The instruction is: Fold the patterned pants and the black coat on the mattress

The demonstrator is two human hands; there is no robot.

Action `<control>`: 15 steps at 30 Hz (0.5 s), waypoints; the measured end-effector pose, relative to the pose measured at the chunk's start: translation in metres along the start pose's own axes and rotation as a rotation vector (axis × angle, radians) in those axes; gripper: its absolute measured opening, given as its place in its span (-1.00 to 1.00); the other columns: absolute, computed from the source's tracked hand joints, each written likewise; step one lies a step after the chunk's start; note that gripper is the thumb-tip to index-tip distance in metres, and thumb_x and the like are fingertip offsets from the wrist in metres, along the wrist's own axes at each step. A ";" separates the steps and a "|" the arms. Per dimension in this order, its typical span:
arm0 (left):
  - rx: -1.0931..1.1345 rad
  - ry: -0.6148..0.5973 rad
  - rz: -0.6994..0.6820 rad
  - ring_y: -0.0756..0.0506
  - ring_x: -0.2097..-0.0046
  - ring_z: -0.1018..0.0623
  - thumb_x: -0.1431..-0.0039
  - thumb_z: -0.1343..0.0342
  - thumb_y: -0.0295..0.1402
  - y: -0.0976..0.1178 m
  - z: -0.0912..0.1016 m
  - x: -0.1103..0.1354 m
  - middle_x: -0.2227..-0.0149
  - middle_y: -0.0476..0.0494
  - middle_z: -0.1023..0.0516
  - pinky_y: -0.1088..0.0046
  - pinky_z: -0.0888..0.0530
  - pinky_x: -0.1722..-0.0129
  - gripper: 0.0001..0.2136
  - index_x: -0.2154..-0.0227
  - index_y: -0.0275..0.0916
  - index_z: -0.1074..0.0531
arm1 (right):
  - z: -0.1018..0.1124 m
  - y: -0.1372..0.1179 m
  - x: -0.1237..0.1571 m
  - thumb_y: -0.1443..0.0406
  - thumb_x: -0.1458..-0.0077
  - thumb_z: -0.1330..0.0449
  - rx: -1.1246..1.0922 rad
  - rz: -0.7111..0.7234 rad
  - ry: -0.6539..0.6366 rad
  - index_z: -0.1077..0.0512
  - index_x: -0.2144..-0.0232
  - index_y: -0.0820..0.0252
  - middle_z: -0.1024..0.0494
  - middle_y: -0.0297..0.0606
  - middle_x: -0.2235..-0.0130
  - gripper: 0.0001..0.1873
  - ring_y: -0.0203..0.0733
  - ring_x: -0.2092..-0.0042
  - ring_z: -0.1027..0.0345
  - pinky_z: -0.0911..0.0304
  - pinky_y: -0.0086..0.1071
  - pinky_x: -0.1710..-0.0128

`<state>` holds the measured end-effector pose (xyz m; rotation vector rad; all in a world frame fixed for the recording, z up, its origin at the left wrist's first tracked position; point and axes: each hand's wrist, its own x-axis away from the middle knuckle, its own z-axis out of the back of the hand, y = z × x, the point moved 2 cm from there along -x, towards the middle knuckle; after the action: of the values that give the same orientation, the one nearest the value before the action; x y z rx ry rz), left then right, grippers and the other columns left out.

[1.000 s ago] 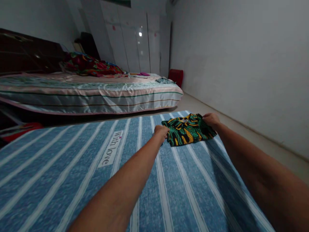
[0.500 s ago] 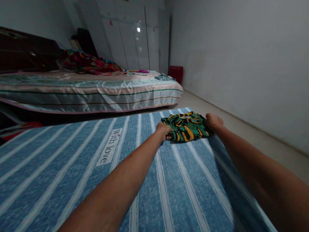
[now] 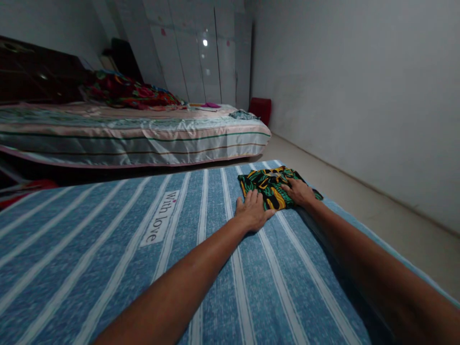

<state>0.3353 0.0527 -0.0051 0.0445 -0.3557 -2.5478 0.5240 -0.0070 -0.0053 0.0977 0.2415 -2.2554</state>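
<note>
A patterned garment (image 3: 275, 194) in black, green and yellow lies folded near the far edge of a blue bed sheet (image 3: 212, 239) with white stripes. My left hand (image 3: 252, 211) rests on its near left corner, fingers spread and thumb out to the right. Flat on the right part of the cloth lies my right hand (image 3: 300, 191), its fingers stretched out. Neither hand grips the fabric. What kind of garment it is cannot be made out for sure.
Beyond stands a second bed (image 3: 161, 139) with a shiny striped cover and a red floral blanket (image 3: 132, 91). A red object (image 3: 260, 110) is on the floor by the pale wall (image 3: 352, 86). Wardrobe doors (image 3: 194, 52) close off the back.
Both hands have let go of the garment's side edges. They now lie open on top of it, the right hand having moved left and inward.
</note>
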 end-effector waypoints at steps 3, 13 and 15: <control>-0.010 0.011 0.002 -0.30 -0.33 0.16 -0.19 0.27 0.09 -0.005 -0.008 0.000 -0.33 -0.39 0.13 -0.09 0.10 -0.19 -0.29 -0.24 -0.37 0.03 | -0.009 0.001 0.005 -0.03 -0.23 0.18 -0.022 -0.024 -0.029 -0.26 -0.09 0.13 -0.39 -0.06 -0.04 -0.44 0.04 -0.08 -0.22 -0.10 -0.14 0.00; -0.004 0.098 0.010 -0.30 -0.33 0.14 -0.17 0.27 0.13 -0.011 -0.015 0.003 -0.33 -0.38 0.12 -0.05 0.11 -0.21 -0.29 -0.22 -0.29 -0.02 | 0.000 0.004 -0.015 -0.07 -0.21 0.21 -0.094 -0.041 -0.029 -0.31 -0.03 0.20 -0.37 -0.01 -0.07 -0.39 0.01 -0.08 -0.23 -0.07 -0.16 -0.02; 0.006 0.099 0.022 -0.31 -0.33 0.15 -0.16 0.27 0.16 -0.011 -0.016 0.004 -0.33 -0.40 0.13 -0.04 0.11 -0.21 -0.27 -0.22 -0.29 -0.02 | -0.003 0.011 -0.022 -0.07 -0.20 0.18 -0.109 -0.046 -0.064 -0.33 -0.02 0.21 -0.39 0.00 -0.05 -0.39 0.00 -0.06 -0.25 -0.09 -0.19 0.01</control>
<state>0.3281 0.0553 -0.0234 0.1679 -0.3231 -2.5124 0.5467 0.0030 -0.0069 -0.0379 0.3351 -2.2815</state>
